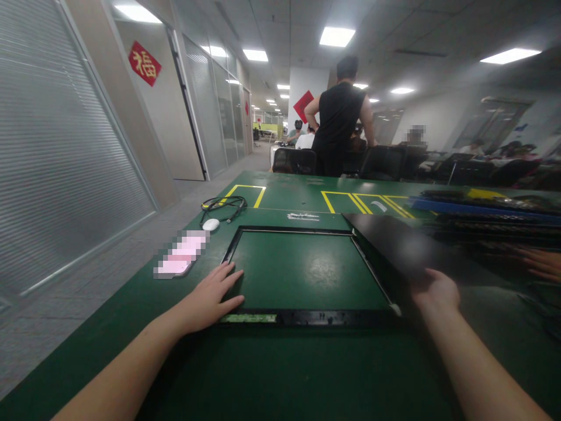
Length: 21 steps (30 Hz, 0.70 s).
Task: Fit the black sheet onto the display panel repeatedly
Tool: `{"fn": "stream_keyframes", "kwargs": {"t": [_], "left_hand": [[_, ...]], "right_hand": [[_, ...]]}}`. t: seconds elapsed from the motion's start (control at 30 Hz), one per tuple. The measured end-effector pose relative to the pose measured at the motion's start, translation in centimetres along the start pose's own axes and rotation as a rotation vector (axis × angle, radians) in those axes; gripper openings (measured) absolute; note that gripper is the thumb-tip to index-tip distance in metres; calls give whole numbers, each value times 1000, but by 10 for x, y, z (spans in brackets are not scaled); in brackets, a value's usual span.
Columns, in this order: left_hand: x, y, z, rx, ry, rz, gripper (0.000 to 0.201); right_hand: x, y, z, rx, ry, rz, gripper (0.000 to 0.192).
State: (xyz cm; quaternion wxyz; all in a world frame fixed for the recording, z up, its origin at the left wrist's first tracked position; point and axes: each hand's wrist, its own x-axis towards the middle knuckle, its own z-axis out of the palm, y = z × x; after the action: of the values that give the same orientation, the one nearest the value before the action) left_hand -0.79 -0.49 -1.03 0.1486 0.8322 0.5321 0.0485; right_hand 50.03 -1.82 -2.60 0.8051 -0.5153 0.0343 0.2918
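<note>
A thin black rectangular frame lies flat on the green table, its middle showing the tabletop. My left hand rests on the frame's left side with its fingers spread. Along the frame's near bar runs a pale green strip. To the right, my right hand grips the near edge of a dark, glossy flat panel, which is tilted beside the frame's right side. Its fingers are partly hidden under the panel, and the panel is somewhat blurred. Small whitish bits cling to the frame's right corners.
Left of the frame lie a pink phone-like object, a white round puck and a coiled black cable. Yellow tape marks the far table. Blurred dark strips are stacked right, near another person's hand. A person stands beyond.
</note>
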Motion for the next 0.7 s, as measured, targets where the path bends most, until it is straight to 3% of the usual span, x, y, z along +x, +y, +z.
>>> {"fn": "stream_keyframes", "kwargs": {"t": [0.2,0.7], "left_hand": [[0,-1,0,-12,-1,-6,75],[-1,0,1,-7,11,-5,75]], "right_hand": [[4,1,-1,29,10,146,22],[11,4,-3,17,-42,134,21]]}}
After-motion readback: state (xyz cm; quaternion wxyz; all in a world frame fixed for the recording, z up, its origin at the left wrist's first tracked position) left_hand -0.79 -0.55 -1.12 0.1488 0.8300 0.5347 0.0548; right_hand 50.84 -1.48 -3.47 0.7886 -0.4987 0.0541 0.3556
